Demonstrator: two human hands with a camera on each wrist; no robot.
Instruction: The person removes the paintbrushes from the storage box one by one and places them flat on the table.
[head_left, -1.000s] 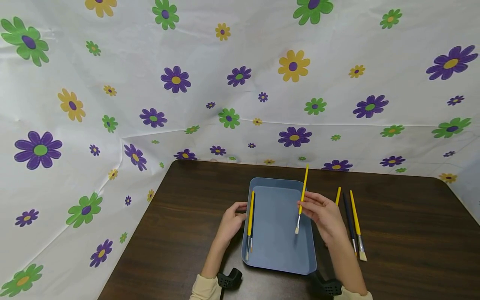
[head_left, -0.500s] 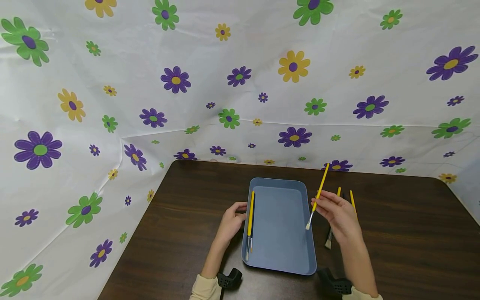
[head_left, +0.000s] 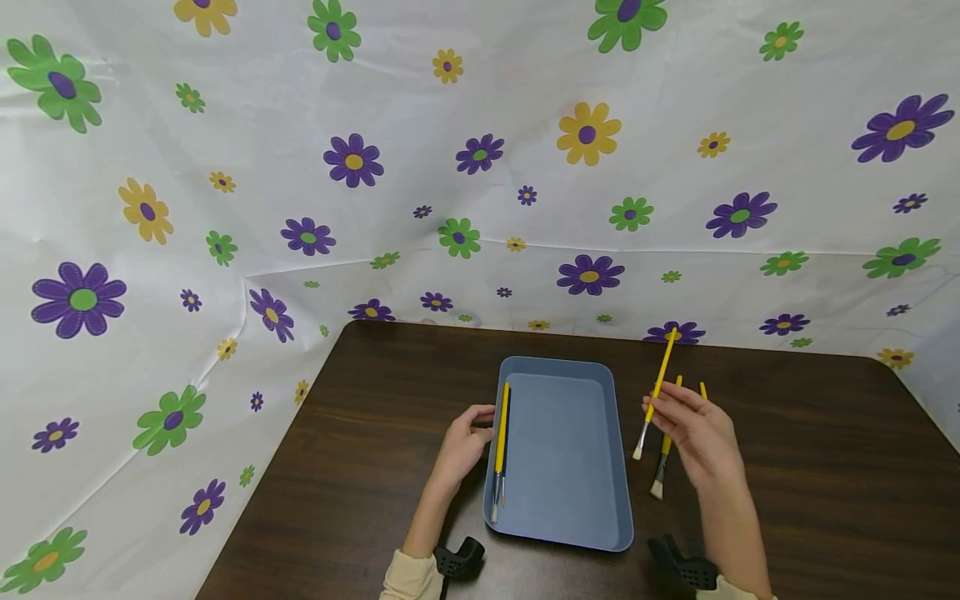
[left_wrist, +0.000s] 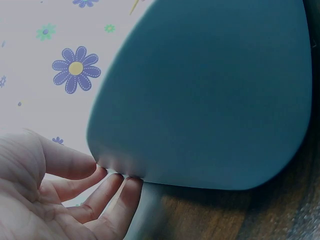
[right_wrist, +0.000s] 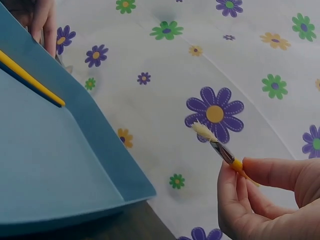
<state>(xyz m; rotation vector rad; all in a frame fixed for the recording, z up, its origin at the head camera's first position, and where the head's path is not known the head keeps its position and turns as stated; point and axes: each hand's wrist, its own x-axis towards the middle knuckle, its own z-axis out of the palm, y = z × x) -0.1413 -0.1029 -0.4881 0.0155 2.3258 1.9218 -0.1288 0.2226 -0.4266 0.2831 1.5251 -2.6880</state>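
My right hand [head_left: 701, 429] pinches a yellow-handled paintbrush [head_left: 665, 364] between thumb and fingers, to the right of the grey-blue tray [head_left: 558, 450]. The brush tilts, its pale bristles [right_wrist: 202, 131] pointing down toward the table in the head view. My left hand [head_left: 461, 443] touches the outer left wall of the tray with its fingertips and thumb [left_wrist: 75, 162]. Along the tray's left inner side lie a yellow paintbrush [head_left: 502, 429] and a thinner dark one [head_left: 505, 467]. Beneath my right hand, another yellow paintbrush [head_left: 666, 446] lies on the table.
The end of one more yellow handle [head_left: 703, 389] shows behind my right hand, which hides the rest. A dark wooden table [head_left: 375, 400] carries everything. Behind it hangs a white flowered cloth [head_left: 420, 167]. Both wrists wear black camera mounts [head_left: 459, 558].
My right hand has carried the yellow paintbrush from over the tray's right side out to the right, above the table brushes, covering the dark one there. My left hand has stayed put.
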